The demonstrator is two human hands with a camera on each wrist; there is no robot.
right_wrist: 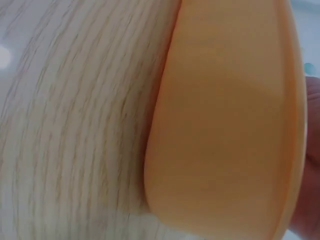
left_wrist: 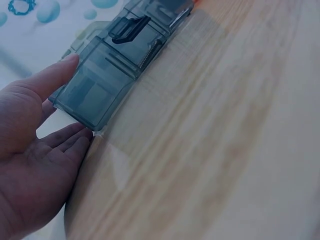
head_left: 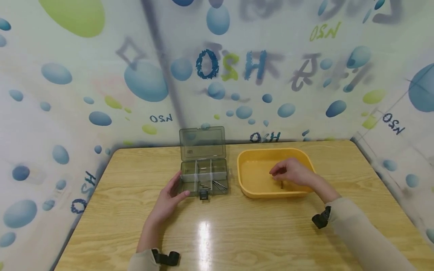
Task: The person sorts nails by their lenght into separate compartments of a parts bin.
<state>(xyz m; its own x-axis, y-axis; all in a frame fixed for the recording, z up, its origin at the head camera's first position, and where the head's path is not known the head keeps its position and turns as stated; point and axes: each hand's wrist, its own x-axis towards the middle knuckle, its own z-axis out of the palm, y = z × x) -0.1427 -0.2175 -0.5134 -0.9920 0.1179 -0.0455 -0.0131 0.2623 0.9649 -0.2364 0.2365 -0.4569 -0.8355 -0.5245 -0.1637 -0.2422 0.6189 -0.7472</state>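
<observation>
A clear grey-tinted compartment box [head_left: 203, 175] stands with its lid raised at the back. Several metal screws [head_left: 219, 185] lie in its front right compartment, more in the front middle one. My left hand [head_left: 166, 199] rests against the box's left side, thumb along the front corner; in the left wrist view the fingers lie fairly straight beside the lower edge. Over the yellow tray [head_left: 252, 177] hangs my right hand [head_left: 293, 173], fingers bent downward and fingertips close together. Whether they pinch anything is unclear. A small dark screw [head_left: 281, 184] shows just below that hand.
Box and tray stand side by side near the back of the wooden table [head_left: 237, 233], a narrow gap between them. Behind rises a patterned curtain [head_left: 217, 105]. The tray's outer wall [right_wrist: 225, 120] fills much of the right wrist view and hides most of the hand.
</observation>
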